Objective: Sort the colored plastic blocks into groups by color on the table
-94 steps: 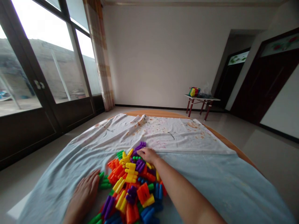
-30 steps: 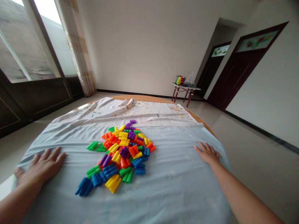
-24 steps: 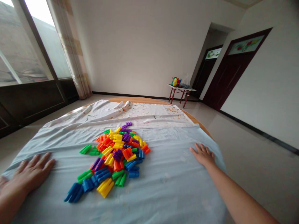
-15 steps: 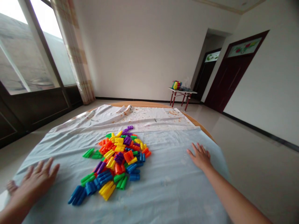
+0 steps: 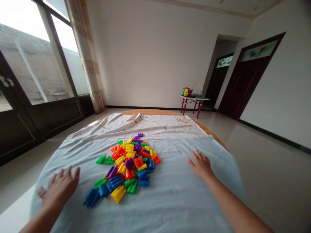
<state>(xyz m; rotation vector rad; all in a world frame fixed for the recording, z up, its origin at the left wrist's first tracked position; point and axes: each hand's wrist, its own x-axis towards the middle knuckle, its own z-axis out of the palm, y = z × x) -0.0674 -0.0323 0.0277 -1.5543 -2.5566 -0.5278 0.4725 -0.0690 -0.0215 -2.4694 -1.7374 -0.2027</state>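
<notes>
Toward the left edge of the tabletop, near side: my left hand, open, fingers spread. Toward the right edge: my right hand, likewise open. Between them, one heap of plastic pieces, blue, yellow, green, orange and purple, mostly on blue cloth. Nearer the far edge: white patterned cloth. Beyond: one small table, bearing a multicoloured bag.

Your pile lies on the cloth, with your left hand left of it, your right hand right, and the stand behind-right.
</notes>
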